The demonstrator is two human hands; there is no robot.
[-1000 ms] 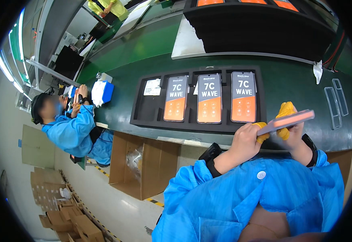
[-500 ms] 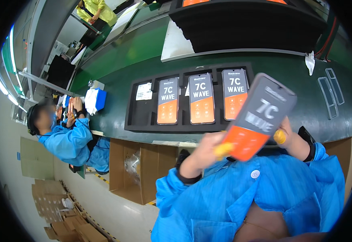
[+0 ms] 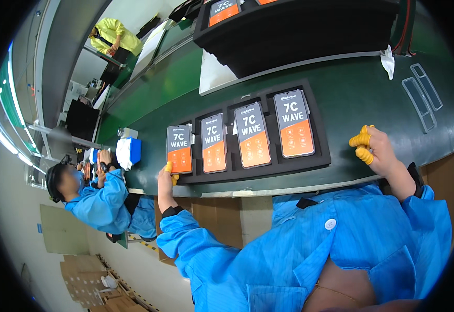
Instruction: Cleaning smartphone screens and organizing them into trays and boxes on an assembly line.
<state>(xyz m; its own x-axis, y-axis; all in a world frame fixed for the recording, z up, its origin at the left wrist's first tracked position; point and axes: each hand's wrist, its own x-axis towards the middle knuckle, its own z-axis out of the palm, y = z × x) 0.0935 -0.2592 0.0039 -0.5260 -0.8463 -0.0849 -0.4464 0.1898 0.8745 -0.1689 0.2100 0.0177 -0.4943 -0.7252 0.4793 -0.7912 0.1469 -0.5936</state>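
Observation:
A smartphone [image 3: 180,147] with a grey-and-orange front film sits at the leftmost compartment of a black foam tray [image 3: 248,174]. At its lower edge, my left hand [image 3: 165,187] grips it, yellow finger cots on the fingers. Three similar phones, a left one [image 3: 214,143], a middle one [image 3: 253,134] and a right one [image 3: 294,122], lie face up in the other compartments. Right of the tray, my right hand [image 3: 380,152] hovers over the green bench with its cot-covered fingers curled in. Nothing shows between those fingers.
Beyond the tray rises a stack of black trays [image 3: 300,39] with phones on top. Two clear plastic frames [image 3: 419,104] lie at the far right, near a white tissue [image 3: 387,63]. A blue box [image 3: 134,152] and a co-worker in blue [image 3: 102,200] are at left.
The phone that both hands held in the air is now at the tray's leftmost compartment. My left hand moved left with it; my right hand let go and stayed at right.

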